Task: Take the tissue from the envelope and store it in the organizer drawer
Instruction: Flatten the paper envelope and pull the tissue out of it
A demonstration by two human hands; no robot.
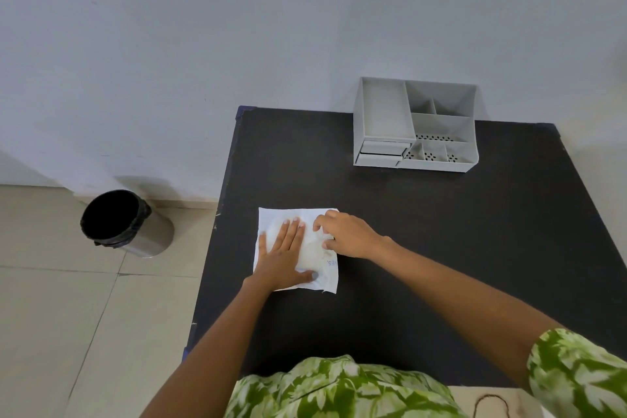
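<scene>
A white square envelope [271, 217] lies flat on the black table [441, 248], near its left edge. My left hand [283, 256] presses flat on the envelope's left half, fingers spread. My right hand [347, 234] rests on the envelope's right edge, its fingertips curled and pinching at the paper there. Whether a tissue shows at the opening I cannot tell. A grey plastic organizer [415, 125] stands at the table's far side against the wall. It has two small drawers [383, 152] at its lower left, both shut.
A steel waste bin [127, 222] with a black liner stands on the tiled floor left of the table. The wall runs right behind the organizer. My green patterned clothing fills the bottom of the view.
</scene>
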